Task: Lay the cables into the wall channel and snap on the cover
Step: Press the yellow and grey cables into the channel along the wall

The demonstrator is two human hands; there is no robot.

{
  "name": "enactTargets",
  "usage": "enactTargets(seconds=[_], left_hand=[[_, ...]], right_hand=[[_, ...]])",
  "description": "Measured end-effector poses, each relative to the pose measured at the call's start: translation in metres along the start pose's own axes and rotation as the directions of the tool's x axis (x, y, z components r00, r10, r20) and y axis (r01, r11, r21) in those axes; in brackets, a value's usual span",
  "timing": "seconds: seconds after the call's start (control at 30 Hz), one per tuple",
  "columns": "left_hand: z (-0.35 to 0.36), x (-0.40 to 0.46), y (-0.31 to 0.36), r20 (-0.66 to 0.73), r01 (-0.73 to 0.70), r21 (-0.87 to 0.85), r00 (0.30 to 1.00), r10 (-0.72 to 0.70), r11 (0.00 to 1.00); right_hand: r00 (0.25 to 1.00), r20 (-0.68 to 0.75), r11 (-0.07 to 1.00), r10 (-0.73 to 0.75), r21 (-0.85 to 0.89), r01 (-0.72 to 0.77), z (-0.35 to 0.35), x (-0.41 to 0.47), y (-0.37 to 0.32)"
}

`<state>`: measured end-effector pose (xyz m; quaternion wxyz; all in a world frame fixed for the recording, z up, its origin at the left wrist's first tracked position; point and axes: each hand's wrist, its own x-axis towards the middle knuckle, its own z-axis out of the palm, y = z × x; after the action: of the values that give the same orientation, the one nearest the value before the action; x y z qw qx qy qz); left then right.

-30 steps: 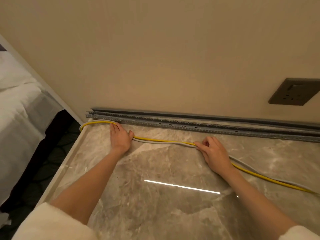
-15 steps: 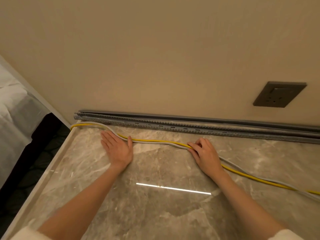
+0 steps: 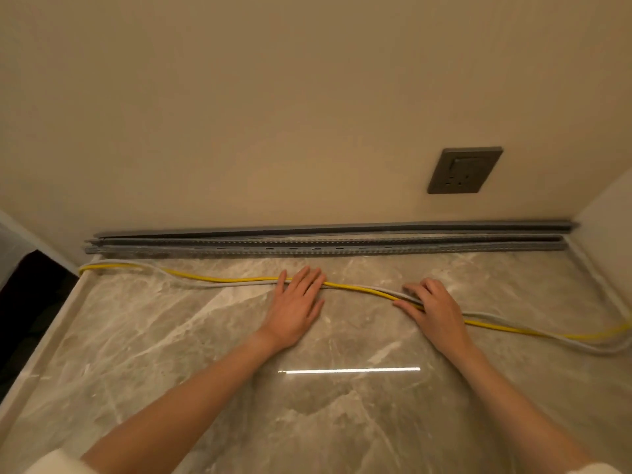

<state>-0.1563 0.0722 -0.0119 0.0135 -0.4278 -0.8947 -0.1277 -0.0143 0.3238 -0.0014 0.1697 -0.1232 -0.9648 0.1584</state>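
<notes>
A yellow cable and a grey cable lie side by side across the marble top, outside the channel. The grey slotted wall channel runs along the foot of the wall, and a long grey cover strip lies just behind it against the wall. My left hand rests flat, fingers spread, on both cables near the middle. My right hand lies over the cables further right, fingers slightly curled on top of them; neither hand grips them.
A dark wall socket sits above the channel on the right. The marble top ends at a raised left edge with a dark gap beyond. A side wall closes the right end, where the cables loop.
My view has swung right, showing the channel's right end. My left hand has slid right along the cables, from their left end to the middle. My right hand stays on them.
</notes>
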Motion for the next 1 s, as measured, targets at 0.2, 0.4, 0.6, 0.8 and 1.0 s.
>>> enactTargets(seconds=[0.2, 0.4, 0.6, 0.8, 1.0], left_hand=[[-0.006, 0.029, 0.023, -0.199, -0.158, -0.164, 0.972, 0.124, 0.974], [-0.006, 0.051, 0.025, -0.157, -0.085, -0.161, 0.986, 0.059, 0.983], [-0.009, 0.069, 0.027, -0.08, 0.062, -0.196, 0.994, -0.079, 0.979], [-0.014, 0.084, 0.034, -0.056, 0.158, -0.216, 0.983, -0.174, 0.964], [-0.022, 0.088, 0.04, -0.087, 0.109, -0.164, 0.988, -0.125, 0.98]], right_hand=[[0.998, 0.013, 0.986, 0.054, -0.158, -0.052, -0.024, -0.01, 0.037], [0.994, 0.054, 0.963, 0.091, -0.26, -0.074, -0.045, -0.005, 0.079], [0.991, 0.079, 0.95, 0.111, -0.302, -0.082, -0.065, 0.002, 0.121], [0.961, 0.181, 0.913, 0.21, -0.388, -0.126, -0.065, 0.017, 0.144], [0.918, 0.338, 0.958, 0.207, -0.259, -0.12, -0.082, 0.032, 0.154]])
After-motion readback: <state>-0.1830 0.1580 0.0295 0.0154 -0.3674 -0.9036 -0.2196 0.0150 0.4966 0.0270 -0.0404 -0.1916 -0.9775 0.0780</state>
